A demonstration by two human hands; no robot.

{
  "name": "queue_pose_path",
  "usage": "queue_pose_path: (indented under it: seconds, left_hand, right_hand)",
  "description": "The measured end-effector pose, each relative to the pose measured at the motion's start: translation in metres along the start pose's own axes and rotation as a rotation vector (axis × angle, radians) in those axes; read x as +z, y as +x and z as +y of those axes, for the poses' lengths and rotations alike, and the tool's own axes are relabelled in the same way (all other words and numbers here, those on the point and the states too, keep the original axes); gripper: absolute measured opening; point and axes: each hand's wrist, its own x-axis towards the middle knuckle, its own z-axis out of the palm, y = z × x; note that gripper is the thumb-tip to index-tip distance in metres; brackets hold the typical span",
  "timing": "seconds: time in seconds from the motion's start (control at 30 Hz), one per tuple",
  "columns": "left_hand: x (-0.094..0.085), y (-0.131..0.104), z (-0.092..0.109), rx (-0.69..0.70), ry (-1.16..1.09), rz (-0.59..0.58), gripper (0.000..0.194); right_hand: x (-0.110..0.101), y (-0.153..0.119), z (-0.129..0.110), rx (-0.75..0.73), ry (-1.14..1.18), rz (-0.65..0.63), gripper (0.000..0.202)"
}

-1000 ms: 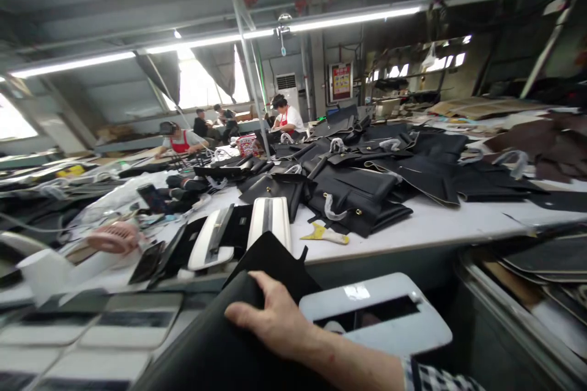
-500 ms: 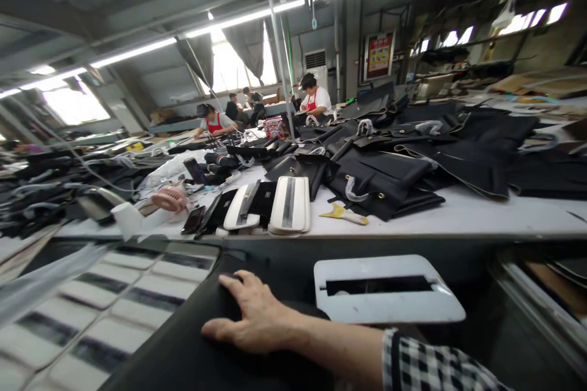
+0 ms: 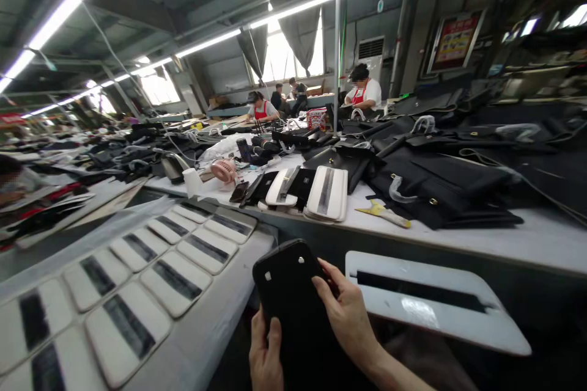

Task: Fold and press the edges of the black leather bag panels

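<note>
Since the earlier frame, the right hand had moved from lying spread on black material to the right edge of a smooth black panel with rounded corners and two small pale marks, and the left hand had come into view. The panel stood tilted at the lower centre. The left hand pinched its left edge, thumb on the near face; the right hand pinched the opposite edge, fingers partly hidden. Holding both edges probably kept the panel steady and its face visible.

Right of the hands lay a glossy white slotted plate; its support could not be told. At lower left, cream rectangular panels with dark central strips lay in rows, seemingly so that each strip stayed exposed. Beyond, on the white-topped table, similar pieces formed a neat stack, likely to save room, beside a yellow-and-white tool. Behind these spread black bag-like pieces. Farther off, a person in a red apron bent over the work surface.
</note>
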Motion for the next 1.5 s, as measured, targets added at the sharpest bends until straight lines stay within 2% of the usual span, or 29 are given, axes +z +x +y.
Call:
queue_pose_path:
  seconds: [0.1, 0.37, 0.53, 0.7, 0.77, 0.87, 0.93, 1.1, 1.23, 1.33, 1.43, 1.5]
  left_hand:
    - [0.007, 0.004, 0.012, 0.03, 0.061, -0.082, 0.051]
    - [0.024, 0.007, 0.025, 0.116, 0.127, -0.1, 0.039]
    - [0.025, 0.004, 0.018, 0.103, 0.129, -0.139, 0.042]
    - [0.027, 0.0, 0.007, 0.152, 0.153, -0.173, 0.037]
    - [0.027, -0.003, 0.007, 0.174, 0.157, -0.194, 0.035]
    - [0.028, -0.007, 0.009, 0.199, 0.165, -0.206, 0.037]
    - [0.029, -0.008, 0.01, 0.198, 0.14, -0.206, 0.04]
    - [0.04, -0.015, 0.005, 0.167, 0.056, -0.178, 0.045]
    - [0.051, -0.023, -0.001, 0.186, 0.038, -0.163, 0.048]
    - [0.058, -0.01, 0.0, 0.187, 0.021, -0.195, 0.046]
    - [0.067, 0.028, 0.012, 0.18, -0.031, -0.21, 0.044]
    - [0.074, 0.058, 0.025, 0.165, -0.13, -0.293, 0.047]
  right_hand:
    - [-0.009, -0.001, 0.001, 0.03, 0.027, 0.014, 0.039]
    - [-0.03, 0.005, 0.008, 0.147, 0.147, 0.011, 0.043]
    - [-0.038, -0.009, 0.013, 0.167, 0.148, -0.05, 0.042]
    - [-0.038, -0.027, 0.019, 0.148, -0.077, 0.002, 0.046]
    - [-0.041, -0.033, 0.026, 0.165, -0.133, -0.019, 0.047]
    - [-0.047, -0.045, 0.04, 0.226, -0.097, -0.108, 0.05]
    - [-0.05, -0.051, 0.047, 0.271, -0.068, -0.108, 0.053]
    - [-0.05, -0.048, 0.05, 0.209, -0.106, -0.04, 0.045]
    - [-0.066, -0.043, 0.059, 0.194, -0.146, -0.033, 0.042]
    - [-0.083, -0.045, 0.075, 0.264, -0.085, -0.011, 0.053]
    - [-0.091, -0.046, 0.083, 0.294, -0.054, -0.035, 0.058]
    - [-0.088, -0.045, 0.079, 0.289, -0.049, -0.075, 0.057]
